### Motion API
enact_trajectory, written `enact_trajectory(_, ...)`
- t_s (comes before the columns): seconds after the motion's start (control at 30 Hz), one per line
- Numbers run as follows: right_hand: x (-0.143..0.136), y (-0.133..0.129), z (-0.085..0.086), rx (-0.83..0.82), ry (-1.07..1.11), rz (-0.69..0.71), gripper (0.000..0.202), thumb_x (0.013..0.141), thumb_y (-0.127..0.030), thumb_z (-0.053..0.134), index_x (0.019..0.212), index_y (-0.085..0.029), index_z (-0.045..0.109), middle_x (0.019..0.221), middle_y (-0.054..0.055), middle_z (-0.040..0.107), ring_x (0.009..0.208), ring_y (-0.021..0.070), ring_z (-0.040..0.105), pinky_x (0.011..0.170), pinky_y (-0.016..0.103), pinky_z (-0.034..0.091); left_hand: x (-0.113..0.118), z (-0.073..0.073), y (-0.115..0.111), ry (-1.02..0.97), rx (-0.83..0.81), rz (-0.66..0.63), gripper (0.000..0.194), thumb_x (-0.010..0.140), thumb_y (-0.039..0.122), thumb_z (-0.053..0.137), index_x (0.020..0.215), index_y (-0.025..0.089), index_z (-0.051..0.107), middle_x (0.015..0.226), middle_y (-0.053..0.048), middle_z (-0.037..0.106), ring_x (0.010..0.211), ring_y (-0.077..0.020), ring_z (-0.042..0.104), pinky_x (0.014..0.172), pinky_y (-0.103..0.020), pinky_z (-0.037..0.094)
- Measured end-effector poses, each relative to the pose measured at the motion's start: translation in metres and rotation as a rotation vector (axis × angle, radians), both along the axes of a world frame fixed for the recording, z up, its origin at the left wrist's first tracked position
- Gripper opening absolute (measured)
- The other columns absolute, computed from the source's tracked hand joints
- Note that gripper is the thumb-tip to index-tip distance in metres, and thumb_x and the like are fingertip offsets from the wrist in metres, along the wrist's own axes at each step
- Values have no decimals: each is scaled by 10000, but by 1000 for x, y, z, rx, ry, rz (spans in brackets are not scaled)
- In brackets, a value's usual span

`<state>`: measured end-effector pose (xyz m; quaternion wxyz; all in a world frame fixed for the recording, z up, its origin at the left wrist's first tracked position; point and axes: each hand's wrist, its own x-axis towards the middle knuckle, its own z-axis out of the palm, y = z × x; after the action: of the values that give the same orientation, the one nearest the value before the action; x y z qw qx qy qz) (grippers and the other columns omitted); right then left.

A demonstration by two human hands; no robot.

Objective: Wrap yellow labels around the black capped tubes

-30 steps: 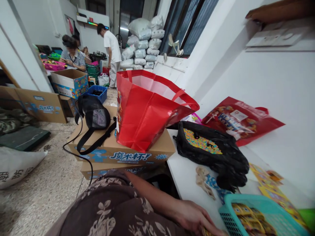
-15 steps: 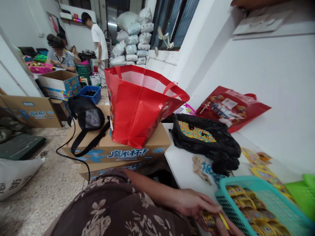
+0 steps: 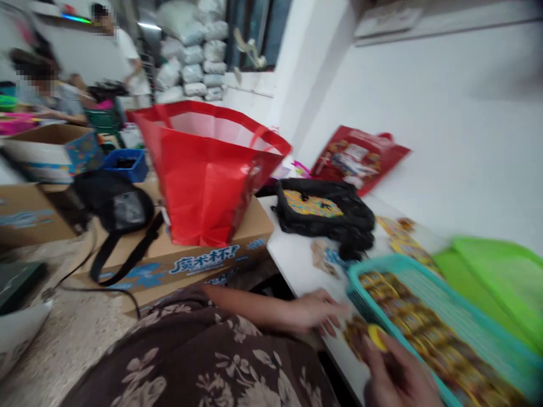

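My left hand (image 3: 316, 312) reaches in over the table edge, its fingers apart and slightly blurred, holding nothing that I can see. At the lower right, my right hand (image 3: 396, 370) grips a small gold-brown packaged piece (image 3: 356, 337) with a round yellow end, thumb against it. The piece lies just beyond my left fingertips, apart from them. Beside both hands stands a turquoise plastic basket (image 3: 479, 305), with rows of similar gold packaged pieces (image 3: 413, 322) along its near side. Print on the pieces is too blurred to read.
A black bag-lined tray (image 3: 326, 226) of colourful bits sits farther back on the white table (image 3: 292, 257). A green tray (image 3: 487, 271) adjoins the basket. To the left, a red tote bag (image 3: 203, 186) and a black pouch (image 3: 127, 209) rest on a cardboard box (image 3: 237, 260). Co-workers are behind.
The view has swung right and down, showing more of the basket. My left hand has come away from the packaged piece, which stays in my right hand.
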<state>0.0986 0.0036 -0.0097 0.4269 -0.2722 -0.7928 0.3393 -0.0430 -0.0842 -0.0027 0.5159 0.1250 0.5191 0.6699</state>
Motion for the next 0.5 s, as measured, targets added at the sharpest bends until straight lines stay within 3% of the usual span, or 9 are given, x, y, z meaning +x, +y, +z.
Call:
enact_trajectory(0.07, -1, -7, 7, 211, -8, -70, 338, 797, -459, 702, 993, -186, 730, 1044, 152, 735, 877, 286, 710, 735, 407, 598, -1, 8, -10, -65, -45, -169, 485, 824, 622, 561, 809, 137, 558, 569, -23, 606, 451, -145, 564, 464, -231, 364)
enact_trajectory(0.1, -3, -9, 9, 315, -11, -21, 240, 819, -402, 690, 949, -204, 729, 1023, 132, 744, 872, 262, 713, 735, 385, 599, -4, 10, -11, -157, -63, -321, 532, 825, 645, 541, 796, 116, 585, 598, -62, 638, 489, -166, 599, 481, -244, 391)
enact_trajectory(0.13, -7, -9, 9, 403, -15, 59, 173, 847, -344, 664, 949, -218, 725, 1005, 111, 749, 882, 243, 715, 751, 372, 600, -8, 12, -10, -236, -36, -387, 518, 824, 615, 568, 790, 100, 609, 634, -82, 662, 524, -165, 618, 512, -248, 424)
enact_trajectory(0.23, -15, -5, 7, 535, 79, 159, 187, 853, -220, 660, 1037, -216, 695, 1045, 104, 739, 951, 226, 703, 831, 381, 589, -16, 16, -1, -324, 60, -281, 283, 775, 380, 720, 770, 110, 635, 632, -46, 668, 554, -126, 621, 587, -226, 462)
enact_trajectory(0.33, -17, -4, 5, 365, 124, 80, 298, 850, -246, 682, 1143, -201, 651, 1046, 108, 707, 904, 215, 682, 729, 352, 587, -17, 18, 4, -322, 129, -172, 173, 713, 204, 773, 801, 125, 646, 676, -20, 676, 568, -105, 615, 572, -208, 449)
enact_trajectory(0.4, -16, -4, 4, 244, 128, 40, 244, 882, -258, 647, 1120, -210, 664, 959, 76, 699, 810, 188, 662, 649, 318, 566, -16, 20, 5, -303, 142, -127, 182, 689, 140, 773, 822, 130, 649, 715, -21, 690, 588, -109, 625, 582, -215, 458)
enact_trajectory(0.5, -14, -2, -1, 218, 116, 47, 176, 911, -249, 608, 1062, -227, 695, 894, 48, 697, 788, 178, 650, 684, 324, 558, -15, 22, 7, -304, 138, -122, 173, 676, 97, 758, 812, 119, 653, 734, -32, 699, 619, -122, 639, 629, -236, 486)
